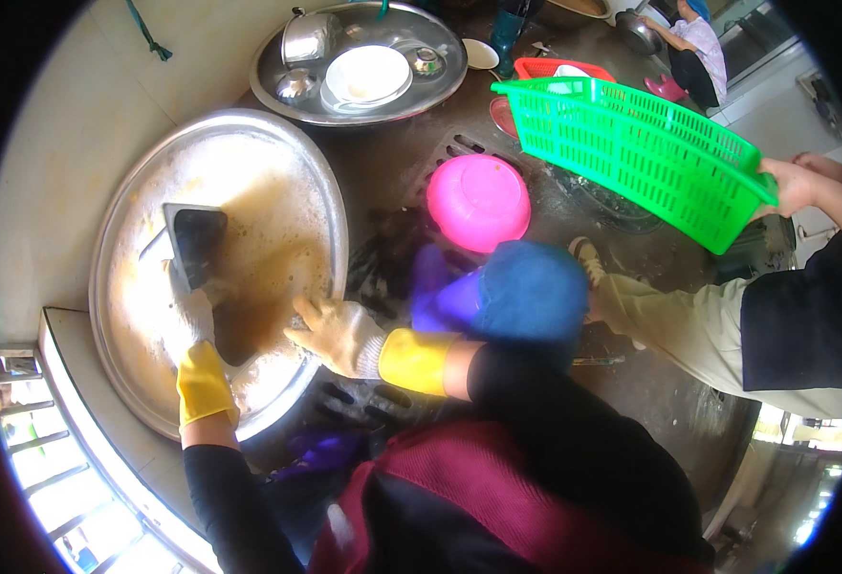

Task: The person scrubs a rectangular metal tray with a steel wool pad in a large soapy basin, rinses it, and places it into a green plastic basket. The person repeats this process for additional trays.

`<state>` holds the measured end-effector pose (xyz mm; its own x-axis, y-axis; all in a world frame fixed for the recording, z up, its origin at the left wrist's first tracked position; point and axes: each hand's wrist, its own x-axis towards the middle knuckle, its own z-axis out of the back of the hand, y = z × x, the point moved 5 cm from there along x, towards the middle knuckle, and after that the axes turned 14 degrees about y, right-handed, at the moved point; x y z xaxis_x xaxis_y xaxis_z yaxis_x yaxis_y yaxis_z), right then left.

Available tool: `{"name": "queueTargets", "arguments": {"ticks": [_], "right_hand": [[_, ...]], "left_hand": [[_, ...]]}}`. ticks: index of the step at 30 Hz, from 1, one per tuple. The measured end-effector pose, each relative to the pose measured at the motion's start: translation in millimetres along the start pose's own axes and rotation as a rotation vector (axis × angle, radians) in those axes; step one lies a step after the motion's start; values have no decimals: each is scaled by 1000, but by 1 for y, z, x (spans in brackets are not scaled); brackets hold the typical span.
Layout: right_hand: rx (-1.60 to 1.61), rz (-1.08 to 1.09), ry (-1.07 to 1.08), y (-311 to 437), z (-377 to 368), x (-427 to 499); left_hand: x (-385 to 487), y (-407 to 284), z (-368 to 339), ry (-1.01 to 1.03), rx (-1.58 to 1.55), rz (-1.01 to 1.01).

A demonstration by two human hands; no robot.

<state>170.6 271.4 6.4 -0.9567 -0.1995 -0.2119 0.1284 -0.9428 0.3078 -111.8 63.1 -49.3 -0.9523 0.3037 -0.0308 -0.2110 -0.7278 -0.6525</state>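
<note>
A large round metal basin (337, 215) holds brownish, foamy water. My left hand (193, 316), in a pale work glove with a yellow cuff, grips the edge of a rectangular metal pan (175, 247), which stands tilted and partly under the water. Glare hides part of those fingers. My right hand (342, 337), gloved the same way, is over the basin's near right rim with its fingers apart and nothing held. Beneath the water between the hands shows a dark rectangular shape that I cannot make out.
A second metal basin (421, 118) holds white bowls (368, 74) and a metal pot (308, 39). A pink plastic basin (479, 203) lies upside down on the wet floor. At right a person's hands hold a green plastic basket (629, 154). Another person (700, 54) sits farther off with a metal bowl.
</note>
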Motion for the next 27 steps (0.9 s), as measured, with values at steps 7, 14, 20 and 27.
{"name": "queueTargets", "arguments": {"ticks": [7,14,20,27], "right_hand": [[63,17,26,2,-7,5],[-17,5,-95,4,-14,8],[11,-20,-86,7,-13,6],[6,20,-77,13,-2,4]], "left_hand": [[-73,33,45,-175,-76,383],[-147,44,-119,213,-1193,639],[-152,-54,-115,567,-822,532],[-153,-99,28,104,297,-162]]}}
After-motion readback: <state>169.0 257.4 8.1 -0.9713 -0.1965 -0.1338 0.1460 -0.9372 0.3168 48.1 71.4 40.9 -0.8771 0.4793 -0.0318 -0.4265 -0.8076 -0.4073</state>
